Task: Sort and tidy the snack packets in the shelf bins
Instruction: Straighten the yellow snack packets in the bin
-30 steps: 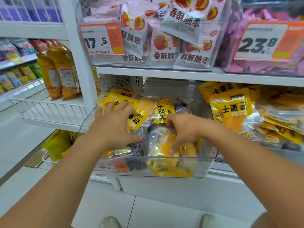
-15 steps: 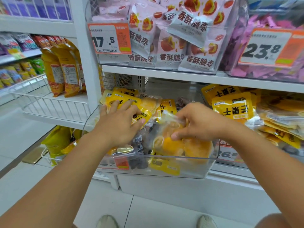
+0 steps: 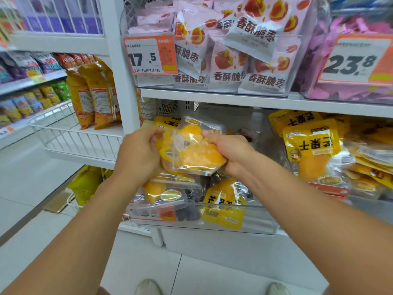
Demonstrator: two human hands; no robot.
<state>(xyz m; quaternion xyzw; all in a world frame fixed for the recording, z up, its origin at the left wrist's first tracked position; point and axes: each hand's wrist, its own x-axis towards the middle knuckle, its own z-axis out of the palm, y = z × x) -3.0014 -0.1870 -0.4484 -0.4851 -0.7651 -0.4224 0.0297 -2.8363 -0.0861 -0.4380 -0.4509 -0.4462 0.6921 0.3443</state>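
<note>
Both hands raised above the clear bin (image 3: pixel 244 222) at centre frame, gripping one mango packet (image 3: pixel 191 150) between them; left hand (image 3: pixel 138 154) curled round its 9 o'clock edge, right hand (image 3: pixel 228 149) curled over its 3 o'clock edge, fingers wrapped onto the clear film; packet tilted, clear-fronted with orange fruit pieces inside, held clear of the heap below; in the bin underneath, at 6 o'clock of the held packet, more yellow packets (image 3: pixel 223 205) and a dark-contents packet (image 3: pixel 189 211) lying jumbled against the front wall; at 3 o'clock, a neighbouring bin with stacked yellow mango packets (image 3: pixel 312 143); on the shelf above, at 12 o'clock, pink-and-white jujube packets (image 3: pixel 229 67) behind an orange price tag (image 3: pixel 150 55) reading 17.5; at 1 o'clock, a second price tag (image 3: pixel 353 60) reading 23.8; at 9 o'clock, a white wire basket (image 3: pixel 70 135) beside tall orange bags (image 3: pixel 93 94)
</note>
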